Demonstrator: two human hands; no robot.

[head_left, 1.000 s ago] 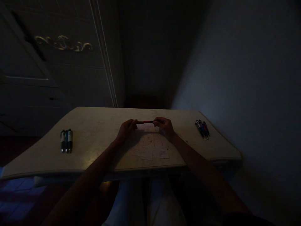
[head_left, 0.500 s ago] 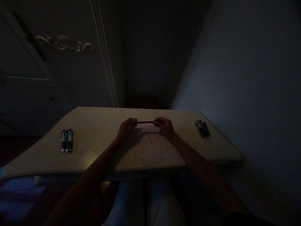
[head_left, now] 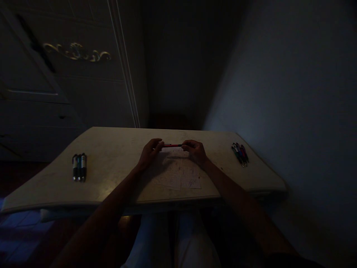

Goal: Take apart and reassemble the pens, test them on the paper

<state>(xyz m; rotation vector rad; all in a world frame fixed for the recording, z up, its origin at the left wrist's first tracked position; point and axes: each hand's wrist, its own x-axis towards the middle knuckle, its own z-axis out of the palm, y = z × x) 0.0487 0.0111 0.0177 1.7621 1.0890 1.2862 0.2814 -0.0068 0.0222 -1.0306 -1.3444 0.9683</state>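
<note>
A red and black pen is held level above the table, stretched between my two hands. My left hand pinches its left end, and my right hand pinches the right end. Beneath them lie sheets of paper with writing, crossed by the shadow of the pen and hands. In this dim light the fine details of the pen cannot be made out.
On the left of the pale table several pens lie side by side. A looser bunch of coloured pens lies at the right. A cabinet stands behind on the left; a wall rises on the right.
The pen has turned a little between my fingers, so its clip and more red now show. My left fingers have shifted slightly; both hands stay in nearly the same place.
</note>
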